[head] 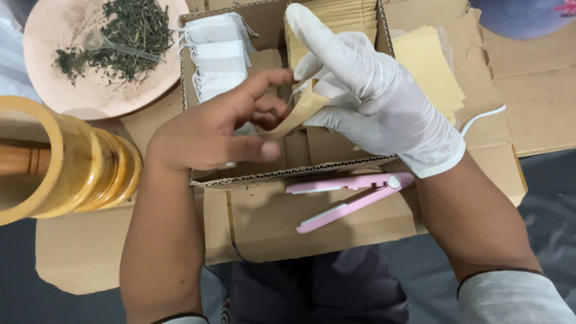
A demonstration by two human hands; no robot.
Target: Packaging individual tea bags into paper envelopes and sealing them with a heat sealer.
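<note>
Flattened cardboard (84, 252) covers the dark floor, and an open box (300, 165) sits in the middle of it. Both hands work over that box. The bare left hand (210, 129) pinches one end of a tan paper envelope (303, 111) between thumb and fingers, a narrow grip closed on the paper. The gloved right hand (372, 99) holds the other end, forefinger pointing up, the remaining fingers folded round the edge. The envelope hangs between them, above the box floor.

Inside the box, white bags (219, 54) with strings lie stacked at the far left, and more envelopes (348, 15) stand in a row at the far right. A loose pile of them (429, 66) rests on the right flap. A pink sealer (351, 201), its arms apart, lies on the near flap just below the hands. A pink plate (54, 84) of dried leaves (129, 36) sits at the far left corner, with a bamboo holder (72, 162) nearer.

The paper looks thin; pulling the two ends apart could tear or crease it. The right forearm passes close over the sealer and its cord (480, 117), so a careless move might drag it off the flap.
</note>
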